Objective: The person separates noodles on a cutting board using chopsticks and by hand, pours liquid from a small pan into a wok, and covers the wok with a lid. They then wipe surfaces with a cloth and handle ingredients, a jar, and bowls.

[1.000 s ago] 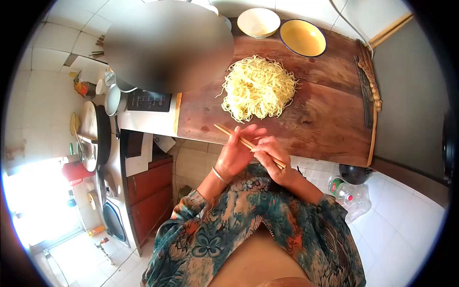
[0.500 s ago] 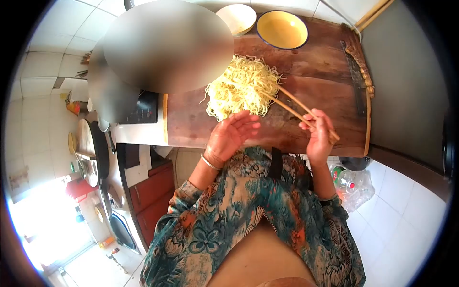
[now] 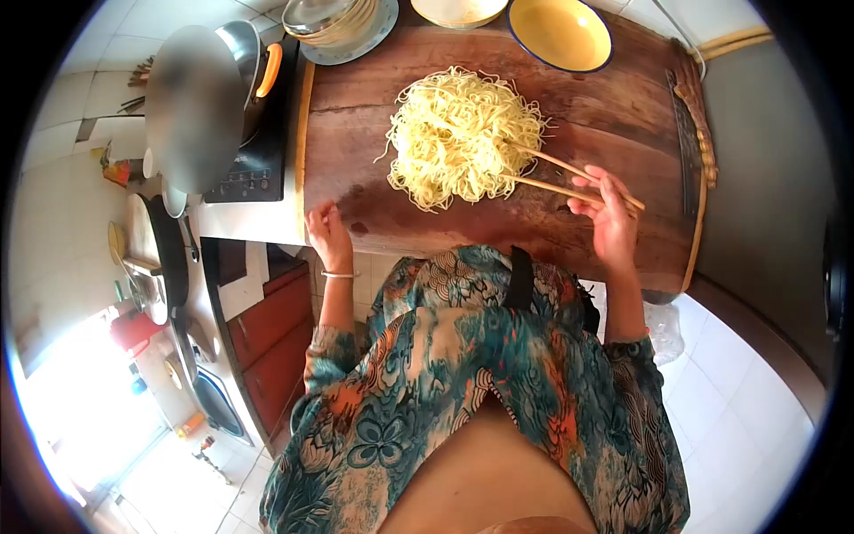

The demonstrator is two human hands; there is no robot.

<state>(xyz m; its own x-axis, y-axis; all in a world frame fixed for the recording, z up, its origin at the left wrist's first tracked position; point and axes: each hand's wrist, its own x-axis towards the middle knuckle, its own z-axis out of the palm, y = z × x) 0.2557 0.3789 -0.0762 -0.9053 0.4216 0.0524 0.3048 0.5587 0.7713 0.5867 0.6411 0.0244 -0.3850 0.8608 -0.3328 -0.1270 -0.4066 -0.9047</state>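
Observation:
A loose heap of pale yellow noodles [image 3: 458, 138] lies on the dark wooden board [image 3: 374, 107]. My right hand [image 3: 609, 212] is closed round a pair of wooden chopsticks [image 3: 574, 189], whose spread tips reach into the right side of the noodles. At the board's front left edge is my left hand [image 3: 329, 233], its fingers curled together with nothing visible in them. It is apart from the noodles.
Behind the noodles stand a yellow bowl [image 3: 560, 34] and a white bowl [image 3: 458, 11]. Stacked dishes [image 3: 342, 31] sit at the back left, beside a black cooktop [image 3: 253, 173] with a pot. A rolling pin-like stick [image 3: 694, 133] lies at the right edge.
My left hand has moved left, away from the noodles, and its fingers have curled. The chopsticks, held together a second ago, are now spread with their tips in the noodles.

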